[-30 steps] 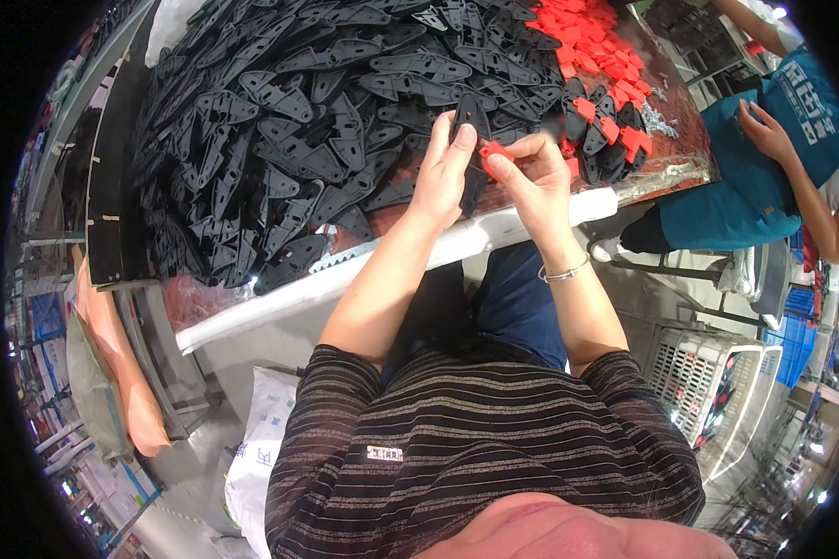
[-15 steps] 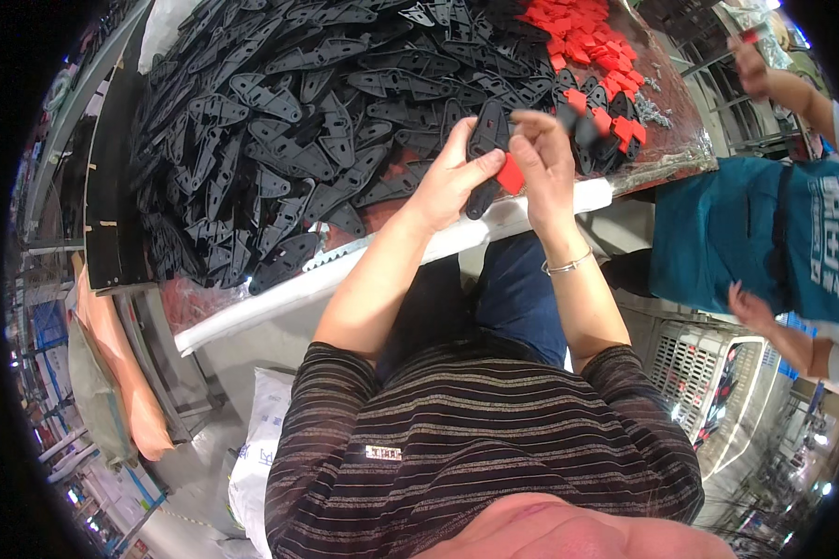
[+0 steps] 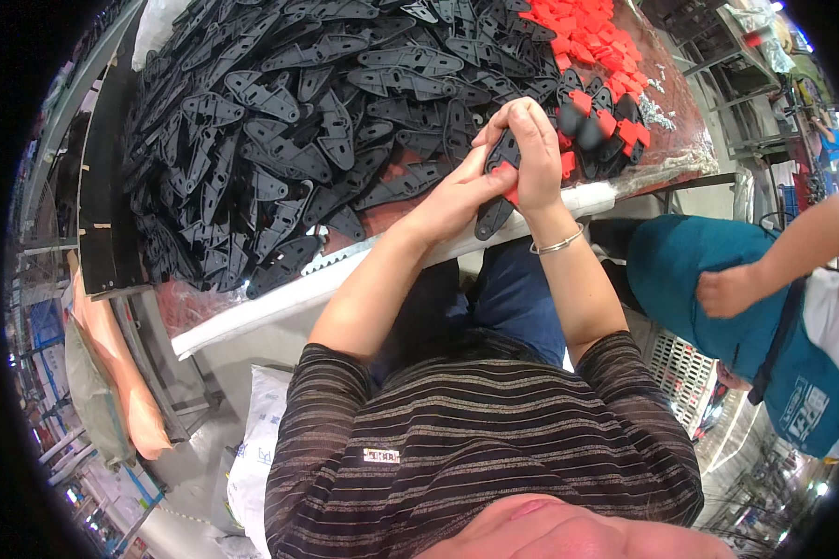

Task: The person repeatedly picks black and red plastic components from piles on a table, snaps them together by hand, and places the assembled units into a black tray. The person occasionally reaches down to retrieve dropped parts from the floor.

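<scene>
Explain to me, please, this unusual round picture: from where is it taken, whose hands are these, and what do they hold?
There is no machine: these are a person's bare hands, seen from a wide camera worn on that person's head, looking down. It bends straight edges. The left hand holds a black part with a red piece against it; the right hand covers its upper end, so any joint is hidden. On the table lie many similar black parts, a red heap and small metal bits.
</scene>
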Available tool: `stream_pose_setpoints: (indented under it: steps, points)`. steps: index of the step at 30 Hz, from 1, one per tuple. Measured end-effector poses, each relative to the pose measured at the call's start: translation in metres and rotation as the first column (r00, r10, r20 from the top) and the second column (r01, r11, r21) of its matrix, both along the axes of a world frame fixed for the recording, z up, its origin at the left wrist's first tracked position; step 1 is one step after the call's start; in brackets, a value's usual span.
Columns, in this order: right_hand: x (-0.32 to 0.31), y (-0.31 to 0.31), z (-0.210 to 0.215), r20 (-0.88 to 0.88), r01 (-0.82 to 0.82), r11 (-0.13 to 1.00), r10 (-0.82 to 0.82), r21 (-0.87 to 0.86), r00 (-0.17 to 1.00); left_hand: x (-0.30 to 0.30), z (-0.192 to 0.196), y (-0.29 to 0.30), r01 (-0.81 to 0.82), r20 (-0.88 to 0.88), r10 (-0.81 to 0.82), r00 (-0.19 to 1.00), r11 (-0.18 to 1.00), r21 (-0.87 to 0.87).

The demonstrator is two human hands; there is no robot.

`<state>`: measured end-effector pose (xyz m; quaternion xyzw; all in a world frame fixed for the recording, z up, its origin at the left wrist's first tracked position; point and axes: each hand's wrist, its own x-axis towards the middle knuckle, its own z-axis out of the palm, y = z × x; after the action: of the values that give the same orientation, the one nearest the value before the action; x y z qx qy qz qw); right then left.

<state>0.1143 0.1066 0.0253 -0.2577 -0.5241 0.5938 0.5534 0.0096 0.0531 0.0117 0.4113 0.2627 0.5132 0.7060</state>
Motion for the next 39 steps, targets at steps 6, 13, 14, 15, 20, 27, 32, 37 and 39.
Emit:
stream_pose_setpoints:
  steps: [6,13,14,15,20,27,32,37,39]
  points:
    - [-0.002,0.007,-0.004,0.062,0.059,0.993,-0.066,0.105,0.996,-0.005,-0.016,0.006,0.006,-0.062,-0.007,0.998,1.000,-0.011]
    - [0.001,-0.005,-0.007,0.089,0.208,0.967,-0.223,0.145,0.971,0.003,-0.002,0.006,-0.229,-0.010,0.229,0.973,0.967,-0.111]
    - [0.004,-0.008,-0.009,0.142,0.250,0.949,-0.279,0.195,0.950,0.000,-0.008,0.011,-0.309,-0.017,0.309,0.951,0.945,-0.107]
    - [0.011,-0.018,-0.009,0.291,0.232,0.961,-0.267,0.149,0.919,-0.001,-0.007,0.013,-0.340,0.060,0.347,0.936,0.935,-0.100]
    - [0.019,-0.034,-0.022,0.184,0.066,0.998,-0.069,0.019,0.981,0.007,-0.012,0.013,-0.358,0.100,0.358,0.928,0.934,-0.014]
    - [0.088,0.060,-0.007,0.474,0.440,0.825,-0.565,0.355,0.676,-0.022,0.000,0.002,-0.749,0.038,0.760,0.649,0.629,0.208]
    - [0.074,0.036,0.017,0.538,0.162,0.534,-0.843,0.830,0.027,-0.042,-0.012,-0.020,-0.830,-0.016,0.867,0.499,0.483,0.281]
    - [0.015,-0.038,0.010,0.860,-0.060,0.899,-0.392,0.433,0.328,-0.035,-0.018,-0.021,-0.800,-0.015,0.838,0.546,0.526,0.290]
    - [0.000,-0.047,-0.005,0.827,-0.112,0.846,-0.469,0.521,0.310,-0.031,-0.018,-0.017,-0.767,-0.054,0.816,0.575,0.561,0.311]
